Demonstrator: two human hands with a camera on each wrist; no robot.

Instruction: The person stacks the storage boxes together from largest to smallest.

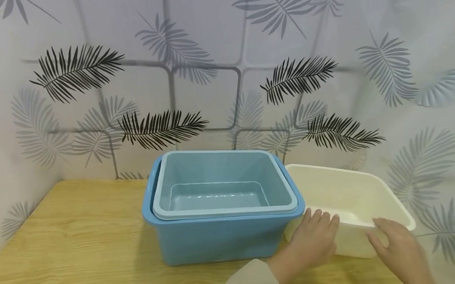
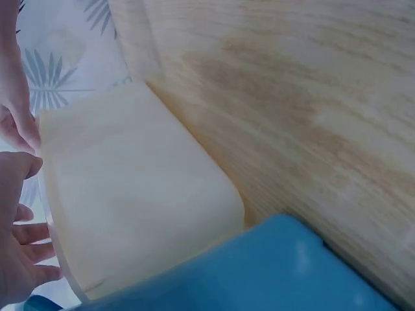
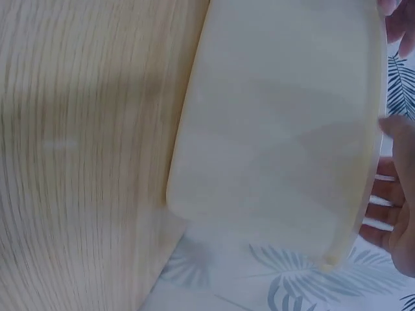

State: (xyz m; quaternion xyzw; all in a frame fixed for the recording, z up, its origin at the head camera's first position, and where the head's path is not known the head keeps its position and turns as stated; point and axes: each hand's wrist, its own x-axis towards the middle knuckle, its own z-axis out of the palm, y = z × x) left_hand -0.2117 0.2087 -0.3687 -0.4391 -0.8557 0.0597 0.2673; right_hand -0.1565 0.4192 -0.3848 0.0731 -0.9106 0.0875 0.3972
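Note:
A cream plastic bin (image 1: 347, 194) stands at the right on the wooden table, its front wall filling much of the left wrist view. My left hand (image 1: 316, 236) grips its near rim towards the left, fingers hooked over the edge. Farther right along that same rim, my right hand (image 1: 400, 246) holds on with the thumb on the outside and fingers reaching over the edge. Left of the cream bin sits a blue bin (image 1: 220, 238), with a smaller pale blue bin (image 1: 222, 213) nested inside it.
The wooden table (image 1: 77, 248) runs out to the left of the blue bin. Behind it hangs a pale curtain (image 1: 215, 102) printed with grey and black leaves, which also closes off the right side close to the cream bin.

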